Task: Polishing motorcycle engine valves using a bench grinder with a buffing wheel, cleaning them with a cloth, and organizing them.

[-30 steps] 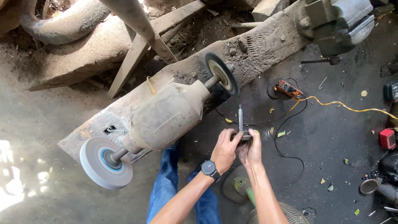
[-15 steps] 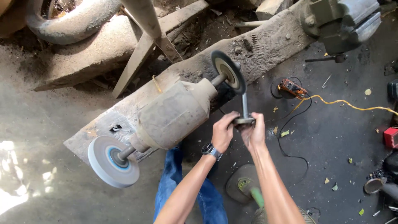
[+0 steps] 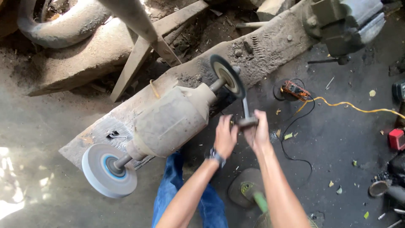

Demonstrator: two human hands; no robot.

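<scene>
Holding: both hands meet on a small metal tool, its thin shaft pointing up at the dark grinding wheel.
Right hand: fingers clamped around the flat, T-shaped lower end of the tool.
Left hand: raised just beside the right one, fingers curled toward the same lower end (whether they truly grip it, I cannot tell); a dark wristwatch sits on the wrist.
Tool tip: at the lower rim of the dark wheel; contact is too blurred to judge.
Grinder: a dusty bench grinder body, lying slantwise on the desk, which is a rough, grimy plank running from lower left to upper right.
Other wheel: a pale grey disc with a blue centre, on the grinder's near-left shaft, overhanging the floor.
Vise: grey, at the far right end of the desk, well apart from the hands.
Floor: dark concrete, carrying a small orange device with a yellow cable, and a red box at the right edge.
Below the hands: blue trousers and a round dark disc on the floor.
</scene>
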